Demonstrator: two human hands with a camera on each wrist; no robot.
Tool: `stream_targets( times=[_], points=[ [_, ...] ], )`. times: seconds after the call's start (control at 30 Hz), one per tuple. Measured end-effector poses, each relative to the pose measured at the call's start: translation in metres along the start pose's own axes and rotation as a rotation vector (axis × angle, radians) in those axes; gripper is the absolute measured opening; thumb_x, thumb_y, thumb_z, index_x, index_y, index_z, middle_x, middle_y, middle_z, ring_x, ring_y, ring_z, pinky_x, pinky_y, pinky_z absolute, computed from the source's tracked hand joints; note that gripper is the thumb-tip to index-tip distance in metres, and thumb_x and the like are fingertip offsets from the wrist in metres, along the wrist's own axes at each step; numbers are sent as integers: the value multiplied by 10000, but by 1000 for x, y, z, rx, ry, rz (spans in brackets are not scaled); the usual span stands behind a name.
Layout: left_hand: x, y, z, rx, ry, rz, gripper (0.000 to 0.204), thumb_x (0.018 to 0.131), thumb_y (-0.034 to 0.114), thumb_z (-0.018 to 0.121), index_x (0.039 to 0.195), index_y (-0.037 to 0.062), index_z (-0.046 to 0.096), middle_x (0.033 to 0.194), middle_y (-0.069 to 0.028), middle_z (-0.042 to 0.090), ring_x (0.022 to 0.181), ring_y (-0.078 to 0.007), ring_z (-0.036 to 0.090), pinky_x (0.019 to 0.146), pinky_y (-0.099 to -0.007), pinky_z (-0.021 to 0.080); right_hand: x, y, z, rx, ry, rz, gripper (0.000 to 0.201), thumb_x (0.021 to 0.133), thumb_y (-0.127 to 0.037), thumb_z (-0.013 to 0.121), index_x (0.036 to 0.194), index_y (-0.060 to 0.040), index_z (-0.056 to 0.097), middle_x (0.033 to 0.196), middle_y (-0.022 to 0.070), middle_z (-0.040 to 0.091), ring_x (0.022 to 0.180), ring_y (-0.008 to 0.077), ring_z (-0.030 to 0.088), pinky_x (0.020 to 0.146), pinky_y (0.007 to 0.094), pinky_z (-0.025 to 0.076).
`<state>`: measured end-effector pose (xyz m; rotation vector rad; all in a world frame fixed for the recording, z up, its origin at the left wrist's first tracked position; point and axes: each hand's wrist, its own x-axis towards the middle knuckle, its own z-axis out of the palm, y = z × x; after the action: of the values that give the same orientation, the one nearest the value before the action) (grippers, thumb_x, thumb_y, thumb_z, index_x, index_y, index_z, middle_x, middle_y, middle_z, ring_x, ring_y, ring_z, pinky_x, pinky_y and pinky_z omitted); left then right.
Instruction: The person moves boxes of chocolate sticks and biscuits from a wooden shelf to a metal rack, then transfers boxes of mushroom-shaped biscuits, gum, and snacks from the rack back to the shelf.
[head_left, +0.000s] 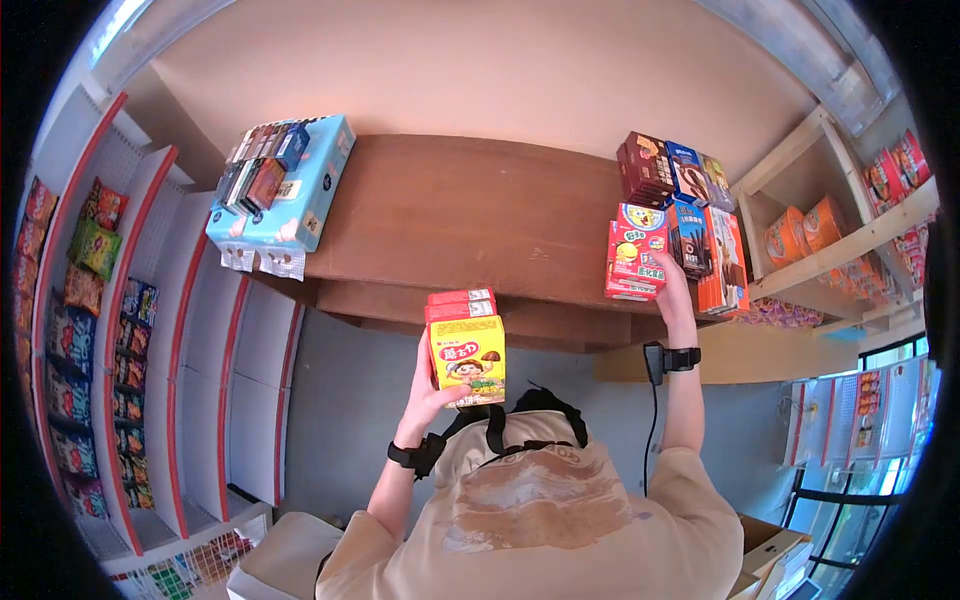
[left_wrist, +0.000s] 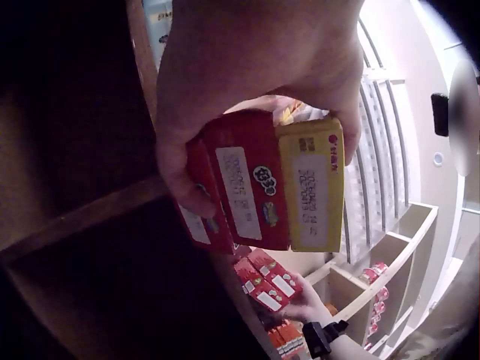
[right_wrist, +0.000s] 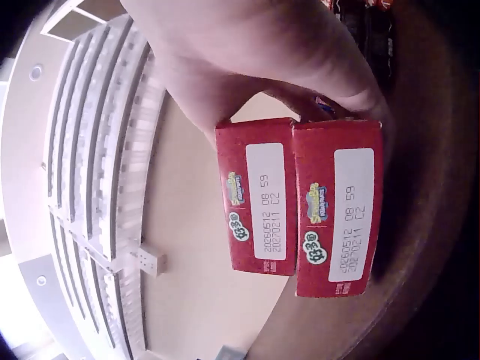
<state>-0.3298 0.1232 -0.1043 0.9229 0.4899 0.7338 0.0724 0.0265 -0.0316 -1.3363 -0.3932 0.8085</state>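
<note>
My left hand [head_left: 428,398] grips a stack of snack boxes in front of my chest. A yellow biscuit box [head_left: 470,358] with a cartoon child lies on the near side, and red boxes [left_wrist: 251,184] sit behind it, date labels showing in the left wrist view. At the right end of the brown counter, my right hand [head_left: 676,285] holds red cartoon snack boxes [head_left: 636,250] by their side. Two of these red boxes [right_wrist: 337,210] stand side by side under the palm in the right wrist view. Blue stick-biscuit boxes [head_left: 688,238] are right behind that hand.
Orange boxes [head_left: 724,262] and a dark red box stack [head_left: 645,168] share the counter's right end. On the left lies a light blue package [head_left: 325,190] topped with small boxes [head_left: 262,180]. Shelves [head_left: 160,330] with snack bags flank the left; a wooden rack [head_left: 850,240] flanks the right.
</note>
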Motion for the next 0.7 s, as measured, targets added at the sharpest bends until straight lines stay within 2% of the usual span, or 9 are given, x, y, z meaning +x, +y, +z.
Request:
stream_targets(
  times=[0.2, 0.33, 0.4, 0.47, 0.5, 0.53, 0.6, 0.63, 0.7],
  points=[
    [17, 3, 14, 15, -57, -80, 1064, 611, 37, 766, 1449, 77, 113, 1332, -105, 407, 1205, -211, 447, 1021, -360, 370, 18, 3, -29, -1, 95, -30, 361, 872, -228, 588, 1139, 14, 564, 1050, 75, 632, 937, 131, 615, 816, 277, 476],
    [34, 1, 33, 50, -84, -115, 1072, 607, 60, 779, 1448, 74, 114, 1326, -102, 415, 1196, -212, 457, 1010, -358, 382, 17, 0, -26, -175, 133, -91, 400, 884, -231, 581, 1193, 21, 541, 1084, 70, 626, 947, 120, 598, 838, 258, 450],
    [40, 0, 46, 59, -99, -107, 1071, 606, 59, 780, 1447, 75, 117, 1320, -98, 421, 1193, -209, 460, 1002, -354, 391, 15, 9, -32, -375, 135, -158, 468, 891, -231, 589, 1266, 24, 474, 1112, 78, 616, 999, 122, 573, 867, 271, 438],
    [45, 0, 58, 45, -105, -109, 1044, 606, 55, 779, 1436, 73, 145, 1300, -98, 439, 1184, -206, 468, 995, -354, 400, 2, 11, -30, -565, 116, -319, 537, 876, -263, 614, 1288, 33, 436, 1145, 123, 600, 1024, 166, 572, 887, 293, 435],
    [47, -2, 61, 63, -100, -107, 1023, 608, 54, 777, 1426, 72, 163, 1286, -99, 450, 1174, -205, 477, 989, -350, 407, -1, 16, -37, -748, 182, -366, 623, 828, -300, 672, 1286, 39, 420, 1216, 182, 533, 1082, 265, 549, 925, 336, 427],
    [46, -1, 65, 76, -94, -111, 1002, 610, 53, 775, 1416, 70, 180, 1271, -100, 462, 1164, -203, 485, 983, -347, 414, -13, 5, -31, -743, 184, -353, 623, 828, -300, 672, 1286, 39, 420, 1216, 182, 533, 1082, 265, 549, 925, 336, 427],
    [46, -4, 74, 104, -60, -112, 949, 612, 73, 777, 1385, 66, 225, 1240, -100, 482, 1136, -201, 507, 964, -341, 434, -32, -19, -17, -1035, 216, -632, 727, 735, -321, 753, 1302, -12, 419, 1310, 215, 416, 1216, 351, 425, 996, 406, 376],
    [47, -7, 75, 99, -49, -97, 930, 614, 74, 775, 1374, 66, 238, 1230, -99, 487, 1126, -199, 514, 957, -340, 440, -35, -28, -14, -1027, 216, -627, 727, 735, -321, 753, 1302, -12, 419, 1310, 215, 416, 1216, 351, 425, 996, 406, 376],
    [49, -9, 83, 108, -18, -55, 884, 620, 77, 768, 1349, 66, 268, 1205, -98, 501, 1101, -199, 530, 944, -342, 452, -37, -40, -12, -1318, -146, -806, 826, 625, -303, 813, 1319, -90, 420, 1366, 198, 323, 1311, 386, 266, 1061, 503, 271]
  ],
)
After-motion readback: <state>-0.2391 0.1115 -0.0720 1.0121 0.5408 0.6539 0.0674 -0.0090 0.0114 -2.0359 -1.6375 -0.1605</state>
